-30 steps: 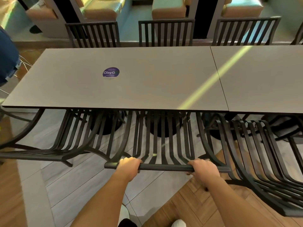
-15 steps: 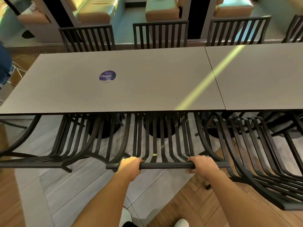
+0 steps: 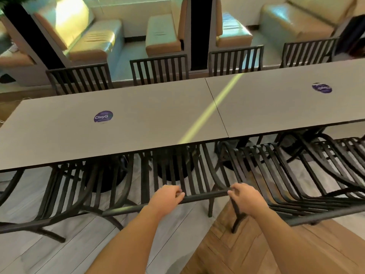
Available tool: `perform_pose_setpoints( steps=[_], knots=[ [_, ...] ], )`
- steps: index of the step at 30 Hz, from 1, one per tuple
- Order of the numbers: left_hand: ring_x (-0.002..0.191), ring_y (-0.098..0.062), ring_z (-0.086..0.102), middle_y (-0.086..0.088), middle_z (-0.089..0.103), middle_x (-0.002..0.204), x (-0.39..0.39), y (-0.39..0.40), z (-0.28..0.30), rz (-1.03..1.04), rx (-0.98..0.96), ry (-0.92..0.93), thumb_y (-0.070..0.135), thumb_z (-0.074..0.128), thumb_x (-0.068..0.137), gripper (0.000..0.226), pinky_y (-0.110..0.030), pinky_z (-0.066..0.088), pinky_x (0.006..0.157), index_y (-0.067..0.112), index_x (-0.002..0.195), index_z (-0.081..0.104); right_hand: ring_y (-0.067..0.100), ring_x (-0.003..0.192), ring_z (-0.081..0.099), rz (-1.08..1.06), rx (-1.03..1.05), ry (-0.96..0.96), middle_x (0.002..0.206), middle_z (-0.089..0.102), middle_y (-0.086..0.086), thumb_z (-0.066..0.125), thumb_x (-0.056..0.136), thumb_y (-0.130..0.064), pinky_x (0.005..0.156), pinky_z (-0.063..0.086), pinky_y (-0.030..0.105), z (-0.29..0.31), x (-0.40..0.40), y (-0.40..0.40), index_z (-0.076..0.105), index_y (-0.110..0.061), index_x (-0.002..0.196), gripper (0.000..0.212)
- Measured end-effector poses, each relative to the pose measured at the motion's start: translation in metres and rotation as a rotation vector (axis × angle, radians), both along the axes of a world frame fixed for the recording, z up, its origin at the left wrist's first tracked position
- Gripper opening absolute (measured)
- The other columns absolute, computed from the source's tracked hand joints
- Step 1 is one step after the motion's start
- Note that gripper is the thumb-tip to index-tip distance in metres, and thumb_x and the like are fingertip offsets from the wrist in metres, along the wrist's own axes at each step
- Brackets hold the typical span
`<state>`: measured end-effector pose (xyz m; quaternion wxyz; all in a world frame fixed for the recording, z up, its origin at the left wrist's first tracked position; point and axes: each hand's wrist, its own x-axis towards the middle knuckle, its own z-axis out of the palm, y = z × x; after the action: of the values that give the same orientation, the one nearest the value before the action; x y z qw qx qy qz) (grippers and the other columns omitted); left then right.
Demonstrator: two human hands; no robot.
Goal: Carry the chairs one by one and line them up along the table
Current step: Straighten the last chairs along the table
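The black slatted chair (image 3: 205,196) stands directly in front of me, its seat tucked under the near edge of the grey table (image 3: 138,131). My left hand (image 3: 167,197) grips the chair's top rail near its middle, fingers curled over the bar. At the rail's right end, my right hand (image 3: 245,200) has its fingers curled round the corner. The chair's back slats lean toward me, and its seat is mostly hidden under the tabletop.
Black chairs flank it on the left (image 3: 59,186) and right (image 3: 300,175). A second table (image 3: 276,101) adjoins on the right. Several chairs (image 3: 160,69) line the far side, with tan booth sofas (image 3: 92,42) behind. Tile and wood floor lies underfoot.
My view has swung up and to the right, bringing in the second table and the booths. My left hand has slid right along the rail, closer to my right hand.
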<state>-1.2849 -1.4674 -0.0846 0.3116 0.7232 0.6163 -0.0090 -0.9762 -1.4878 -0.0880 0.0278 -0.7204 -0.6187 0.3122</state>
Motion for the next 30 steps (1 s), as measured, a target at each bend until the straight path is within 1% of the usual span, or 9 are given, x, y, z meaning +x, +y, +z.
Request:
perform_pose_setpoints(
  steps=[6, 11, 13, 16, 18, 23, 25, 28, 30],
  knots=[
    [0.084, -0.014, 0.066, 0.006, 0.070, 0.095, 0.095, -0.004, 0.015, -0.128, 0.004, -0.047, 0.042, 0.049, 0.105, 0.029, -0.034, 0.056, 0.077, 0.025, 0.115, 0.070, 0.016, 0.100, 0.062, -0.082, -0.032, -0.065, 0.112, 0.066, -0.005, 0.052, 0.102, -0.043, 0.088, 0.053, 0.035, 0.004, 0.078, -0.037, 0.064, -0.027, 0.118, 0.026],
    [0.085, -0.018, 0.066, 0.003, 0.071, 0.094, 0.154, 0.007, 0.014, -0.265, 0.009, -0.038, 0.044, 0.046, 0.106, 0.033, -0.040, 0.057, 0.081, 0.022, 0.112, 0.069, 0.016, 0.095, 0.061, -0.180, -0.071, -0.098, 0.108, 0.067, -0.006, 0.052, 0.102, -0.044, 0.083, 0.054, 0.034, 0.007, 0.123, -0.046, 0.065, -0.029, 0.113, 0.023],
    [0.085, -0.019, 0.066, 0.002, 0.071, 0.094, 0.174, 0.018, 0.013, -0.318, 0.005, -0.041, 0.043, 0.046, 0.106, 0.033, -0.039, 0.057, 0.080, 0.021, 0.112, 0.069, 0.016, 0.095, 0.061, -0.229, -0.082, -0.115, 0.107, 0.067, -0.006, 0.052, 0.102, -0.044, 0.082, 0.053, 0.034, 0.008, 0.139, -0.044, 0.064, -0.029, 0.113, 0.023],
    [0.081, -0.018, 0.065, 0.003, 0.067, 0.087, 0.199, 0.040, 0.013, -0.388, 0.013, -0.057, 0.040, 0.046, 0.107, 0.030, -0.034, 0.053, 0.075, 0.020, 0.107, 0.069, 0.012, 0.091, 0.062, -0.296, -0.083, -0.109, 0.102, 0.067, -0.009, 0.054, 0.101, -0.044, 0.079, 0.052, 0.031, 0.010, 0.162, -0.039, 0.065, -0.030, 0.118, 0.024],
    [0.080, -0.016, 0.065, 0.003, 0.067, 0.087, 0.213, 0.056, 0.013, -0.415, 0.005, -0.066, 0.040, 0.047, 0.106, 0.029, -0.033, 0.053, 0.075, 0.021, 0.104, 0.068, 0.012, 0.092, 0.062, -0.327, -0.100, -0.114, 0.103, 0.067, -0.009, 0.054, 0.101, -0.044, 0.082, 0.053, 0.032, 0.014, 0.174, -0.034, 0.066, -0.030, 0.117, 0.024],
    [0.078, -0.014, 0.067, 0.003, 0.070, 0.087, 0.250, 0.094, 0.017, -0.466, -0.006, -0.079, 0.043, 0.048, 0.106, 0.030, -0.040, 0.059, 0.081, 0.022, 0.102, 0.070, 0.008, 0.089, 0.061, -0.395, -0.098, -0.090, 0.098, 0.066, -0.010, 0.055, 0.102, -0.043, 0.083, 0.054, 0.032, 0.026, 0.208, -0.016, 0.065, -0.031, 0.114, 0.020],
    [0.079, -0.015, 0.068, 0.002, 0.071, 0.089, 0.265, 0.102, 0.018, -0.487, -0.014, -0.073, 0.041, 0.047, 0.107, 0.032, -0.040, 0.059, 0.083, 0.020, 0.106, 0.070, 0.008, 0.088, 0.061, -0.395, -0.097, -0.080, 0.095, 0.067, -0.011, 0.054, 0.102, -0.043, 0.084, 0.055, 0.034, 0.027, 0.221, -0.010, 0.065, -0.032, 0.112, 0.019],
    [0.079, -0.014, 0.067, 0.002, 0.071, 0.088, 0.287, 0.107, 0.015, -0.489, -0.024, -0.070, 0.041, 0.046, 0.107, 0.032, -0.040, 0.059, 0.083, 0.020, 0.108, 0.070, 0.006, 0.087, 0.061, -0.375, -0.101, -0.083, 0.094, 0.066, -0.012, 0.054, 0.102, -0.042, 0.082, 0.054, 0.030, 0.026, 0.242, -0.005, 0.065, -0.031, 0.113, 0.019],
    [0.077, -0.012, 0.066, 0.004, 0.070, 0.086, 0.303, 0.107, 0.011, -0.471, -0.023, -0.075, 0.042, 0.047, 0.107, 0.031, -0.037, 0.058, 0.081, 0.021, 0.107, 0.070, 0.008, 0.089, 0.062, -0.374, -0.109, -0.069, 0.095, 0.067, -0.011, 0.054, 0.102, -0.041, 0.084, 0.055, 0.033, 0.022, 0.260, -0.002, 0.065, -0.029, 0.114, 0.020]
  ],
)
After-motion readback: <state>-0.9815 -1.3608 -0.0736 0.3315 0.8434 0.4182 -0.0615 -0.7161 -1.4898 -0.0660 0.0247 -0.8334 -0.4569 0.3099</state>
